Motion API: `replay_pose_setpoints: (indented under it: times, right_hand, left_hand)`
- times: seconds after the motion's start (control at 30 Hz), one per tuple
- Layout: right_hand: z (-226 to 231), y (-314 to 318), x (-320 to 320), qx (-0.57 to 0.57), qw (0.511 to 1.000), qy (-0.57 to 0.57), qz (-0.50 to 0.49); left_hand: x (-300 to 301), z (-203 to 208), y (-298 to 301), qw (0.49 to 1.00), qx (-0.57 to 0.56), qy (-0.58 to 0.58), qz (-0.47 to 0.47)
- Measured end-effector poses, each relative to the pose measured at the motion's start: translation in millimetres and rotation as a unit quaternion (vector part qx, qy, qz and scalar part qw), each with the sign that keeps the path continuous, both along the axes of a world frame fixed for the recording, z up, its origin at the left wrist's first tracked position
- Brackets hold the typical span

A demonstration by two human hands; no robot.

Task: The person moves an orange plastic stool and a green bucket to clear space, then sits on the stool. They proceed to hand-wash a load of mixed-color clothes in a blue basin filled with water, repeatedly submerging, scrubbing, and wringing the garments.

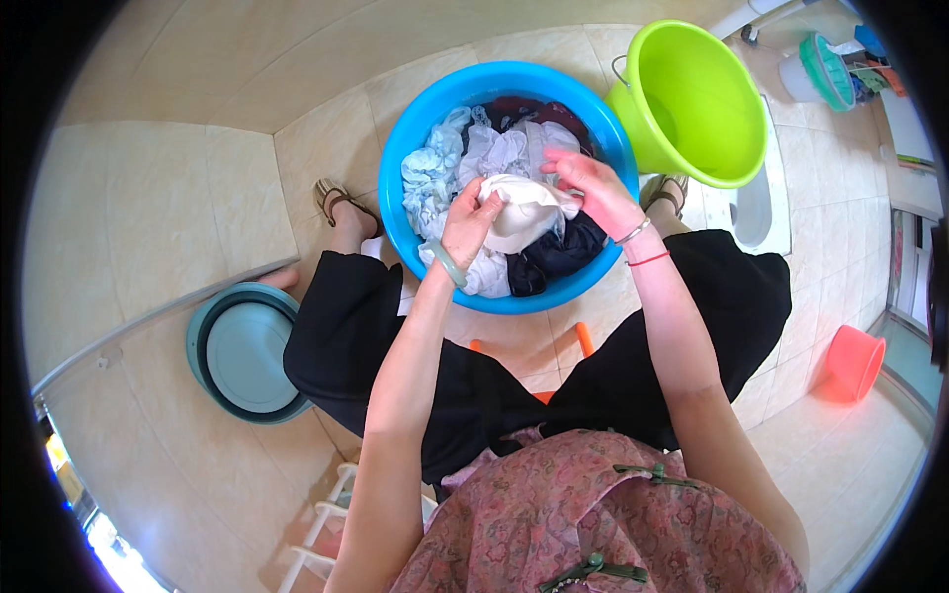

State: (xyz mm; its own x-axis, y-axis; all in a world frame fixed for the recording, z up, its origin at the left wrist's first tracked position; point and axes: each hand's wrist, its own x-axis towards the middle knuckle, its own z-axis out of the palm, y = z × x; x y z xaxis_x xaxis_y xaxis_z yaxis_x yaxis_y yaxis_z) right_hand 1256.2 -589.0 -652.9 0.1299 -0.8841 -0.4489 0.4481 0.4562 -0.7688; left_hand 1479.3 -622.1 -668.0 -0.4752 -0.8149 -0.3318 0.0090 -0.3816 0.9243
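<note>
"Tiled floor [331,143] all round, and we're live at the blue basin [519,300], upper centre of the frame. What's in play?"

"White cloth [521,212], mid-frame, held up over the basin! Left hand [469,221] has it pinched, thumb against fingers; right hand [596,190] sits half-open at its right edge, and whether that one grips, I can't tell."

"How far along?"

"Well short of done, I'd judge: one piece being worked, plenty left. Dark cloth [568,247] lies below it, pale garments [432,163] heaped beyond, up and left."

"Anything finished?"

"No piece I can call finished. Lime-green bucket [712,109] stands right beside the basin, upper right."
</note>
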Motion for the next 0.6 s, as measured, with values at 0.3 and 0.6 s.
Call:
replay_pose_setpoints:
  times: [0.3, 0.6]
  right_hand:
    - [-19, 12, 29, -0.023, 0.987, 0.146, 0.059]
    - [24, 18, 72, -0.186, 0.914, 0.347, -0.098]
  left_hand:
    - [-2, 12, 9, 0.980, 0.063, -0.062, 0.180]
    - [-3, -11, 7, 0.924, 0.291, 0.105, 0.224]
